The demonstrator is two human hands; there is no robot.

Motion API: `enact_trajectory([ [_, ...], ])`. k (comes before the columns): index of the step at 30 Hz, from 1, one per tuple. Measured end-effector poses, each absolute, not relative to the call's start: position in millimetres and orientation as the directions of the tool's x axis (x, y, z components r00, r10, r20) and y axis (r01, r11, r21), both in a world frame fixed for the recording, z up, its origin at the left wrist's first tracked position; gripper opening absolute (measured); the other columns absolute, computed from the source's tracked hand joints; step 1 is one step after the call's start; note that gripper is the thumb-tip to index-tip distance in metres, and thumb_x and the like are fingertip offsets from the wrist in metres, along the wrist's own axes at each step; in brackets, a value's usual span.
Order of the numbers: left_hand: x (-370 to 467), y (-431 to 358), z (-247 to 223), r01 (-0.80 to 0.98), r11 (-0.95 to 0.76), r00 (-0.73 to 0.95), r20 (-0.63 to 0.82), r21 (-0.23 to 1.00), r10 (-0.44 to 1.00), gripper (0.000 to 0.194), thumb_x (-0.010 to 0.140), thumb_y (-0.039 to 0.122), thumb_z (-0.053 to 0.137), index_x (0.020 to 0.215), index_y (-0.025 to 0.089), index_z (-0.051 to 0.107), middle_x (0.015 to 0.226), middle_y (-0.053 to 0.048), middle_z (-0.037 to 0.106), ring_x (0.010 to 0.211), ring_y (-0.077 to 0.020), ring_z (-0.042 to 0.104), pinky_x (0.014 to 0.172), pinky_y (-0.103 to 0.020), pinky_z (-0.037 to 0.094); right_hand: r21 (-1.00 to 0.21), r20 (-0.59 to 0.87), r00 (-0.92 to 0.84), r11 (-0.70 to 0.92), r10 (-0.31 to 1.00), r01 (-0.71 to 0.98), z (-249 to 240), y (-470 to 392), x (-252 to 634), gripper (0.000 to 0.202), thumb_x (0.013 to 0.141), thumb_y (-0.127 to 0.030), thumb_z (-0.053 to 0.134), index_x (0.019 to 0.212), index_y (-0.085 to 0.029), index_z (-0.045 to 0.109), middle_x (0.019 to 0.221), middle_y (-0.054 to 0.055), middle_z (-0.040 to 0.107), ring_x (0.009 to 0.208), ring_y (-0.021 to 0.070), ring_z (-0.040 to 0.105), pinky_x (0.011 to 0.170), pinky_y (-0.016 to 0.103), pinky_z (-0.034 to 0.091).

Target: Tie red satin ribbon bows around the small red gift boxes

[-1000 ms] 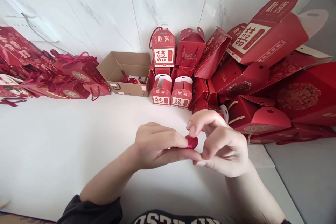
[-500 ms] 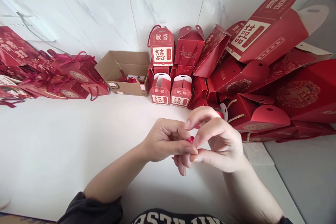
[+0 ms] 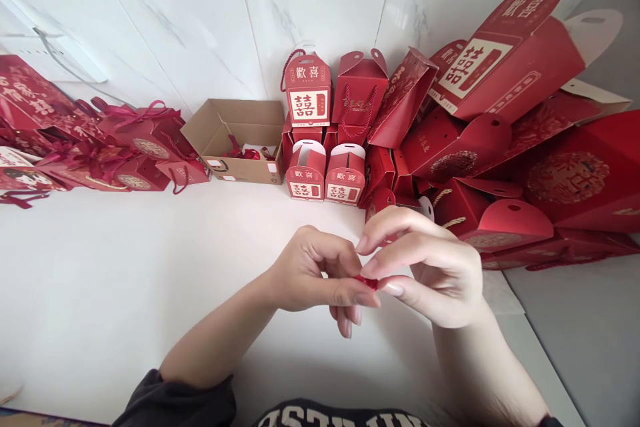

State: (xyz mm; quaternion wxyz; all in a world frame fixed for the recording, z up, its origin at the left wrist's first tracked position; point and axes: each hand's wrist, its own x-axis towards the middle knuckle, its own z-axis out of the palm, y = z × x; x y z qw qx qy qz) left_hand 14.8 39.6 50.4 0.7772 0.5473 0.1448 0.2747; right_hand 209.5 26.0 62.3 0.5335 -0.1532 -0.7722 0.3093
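- Head view, clock centred on the hands: open brown carton at eleven o'clock, containing red pieces and a white one.
- Small red boxes stand just right of it, two with raised white flaps; contents undetermined.
- Larger red boxes pile from one to three o'clock; ribboned red boxes gather at ten.
- Left hand: thumb and fingers clamped on a small red item, held between both hands above the tabletop.
- Right hand: thumb and forefinger pinch its other side; remaining fingers curved.
- White tabletop meets marbled wall beyond the boxes.
- Right edge slants down past four o'clock; white surface separates hands from carton.
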Motion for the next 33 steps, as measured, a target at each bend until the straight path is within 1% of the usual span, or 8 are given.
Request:
enact_trajectory([
  [9, 16.4, 40.1, 55.9, -0.232, 0.234, 0.799, 0.048, 0.944, 0.599, 0.021, 0.077, 0.024, 0.076, 0.069, 0.011, 0.062, 0.06, -0.005, 0.071, 0.045, -0.0159, 0.068, 0.04, -0.019, 0.052, -0.537, 0.784, -0.402, 0.842, 0.473, -0.056, 65.1, 30.5, 211.3, 0.017, 0.088, -0.015, 0.062, 0.101, -0.02, 0.071, 0.091, 0.006, 0.071, 0.08, 0.018, 0.068, 0.071, 0.034, 0.055],
  [14, 16.1, 40.7, 54.9, -0.319, 0.197, 0.76, 0.126, 0.927, 0.638, 0.014, 0.079, 0.017, 0.074, 0.072, 0.011, 0.063, 0.06, -0.004, 0.071, 0.047, -0.0156, 0.069, 0.041, -0.018, 0.053, -0.328, 0.86, -0.368, 0.935, 0.354, 0.132, 65.6, 25.1, 211.9, 0.023, 0.08, -0.006, 0.067, 0.101, -0.015, 0.07, 0.092, 0.009, 0.075, 0.079, 0.0196, 0.071, 0.065, 0.033, 0.053],
  [18, 15.0, 42.0, 51.4, -0.362, 0.224, 0.748, 0.139, 0.905, 0.649, 0.013, 0.081, 0.016, 0.072, 0.072, 0.011, 0.063, 0.061, -0.004, 0.072, 0.049, -0.0162, 0.07, 0.042, -0.018, 0.054, -0.246, 0.873, -0.354, 0.929, 0.336, 0.275, 64.8, 20.6, 209.3, 0.027, 0.08, -0.008, 0.066, 0.104, -0.02, 0.068, 0.09, 0.006, 0.076, 0.079, 0.0208, 0.073, 0.062, 0.034, 0.054],
  [22, 15.5, 43.4, 49.0, -0.368, 0.294, 0.78, 0.121, 0.882, 0.614, 0.01, 0.081, 0.014, 0.072, 0.074, 0.011, 0.066, 0.062, -0.004, 0.072, 0.048, -0.0164, 0.07, 0.04, -0.018, 0.053, -0.207, 0.888, -0.355, 0.944, 0.292, 0.259, 62.5, 21.1, 205.6, 0.019, 0.085, -0.014, 0.063, 0.1, -0.024, 0.067, 0.089, 0.003, 0.075, 0.08, 0.0196, 0.071, 0.064, 0.034, 0.055],
  [25, 16.2, 43.8, 50.9, -0.331, 0.346, 0.815, 0.081, 0.878, 0.574, 0.01, 0.079, 0.015, 0.073, 0.072, 0.01, 0.068, 0.06, -0.004, 0.072, 0.045, -0.0164, 0.069, 0.039, -0.018, 0.054, -0.344, 0.848, -0.326, 0.902, 0.418, 0.26, 62.3, 20.6, 202.0, 0.017, 0.085, -0.012, 0.063, 0.097, -0.023, 0.064, 0.091, 0.004, 0.071, 0.085, 0.0197, 0.068, 0.072, 0.034, 0.053],
  [29, 12.6, 44.9, 61.3, -0.201, 0.347, 0.825, -0.032, 0.916, 0.564, 0.012, 0.076, 0.018, 0.077, 0.072, 0.009, 0.07, 0.053, -0.003, 0.07, 0.04, -0.015, 0.066, 0.037, -0.016, 0.052, -0.876, 0.437, -0.316, 0.478, 0.842, 0.062, 60.8, 22.3, 200.2, 0.014, 0.1, -0.027, 0.044, 0.102, -0.022, 0.057, 0.098, 0.005, 0.065, 0.093, 0.0172, 0.063, 0.081, 0.033, 0.05],
  [31, 9.0, 46.6, 67.6, -0.105, 0.337, 0.805, -0.119, 0.936, 0.581, 0.013, 0.077, 0.021, 0.077, 0.075, 0.01, 0.071, 0.051, -0.002, 0.069, 0.037, -0.0138, 0.064, 0.035, -0.015, 0.051, -0.974, 0.226, -0.431, 0.207, 0.873, -0.091, 58.3, 26.0, 202.1, 0.025, 0.103, -0.038, 0.036, 0.104, -0.022, 0.055, 0.088, 0.003, 0.063, 0.083, 0.0152, 0.06, 0.075, 0.031, 0.048],
  [33, 5.8, 48.9, 72.3, -0.017, 0.335, 0.786, -0.194, 0.942, 0.587, 0.016, 0.078, 0.026, 0.077, 0.079, 0.011, 0.072, 0.051, -0.002, 0.069, 0.035, -0.0134, 0.063, 0.033, -0.015, 0.049, -0.975, 0.165, -0.528, 0.057, 0.833, -0.215, 55.2, 29.7, 205.0, 0.022, 0.101, -0.04, 0.043, 0.105, -0.022, 0.054, 0.072, -0.002, 0.054, 0.065, 0.0116, 0.052, 0.063, 0.026, 0.043],
])
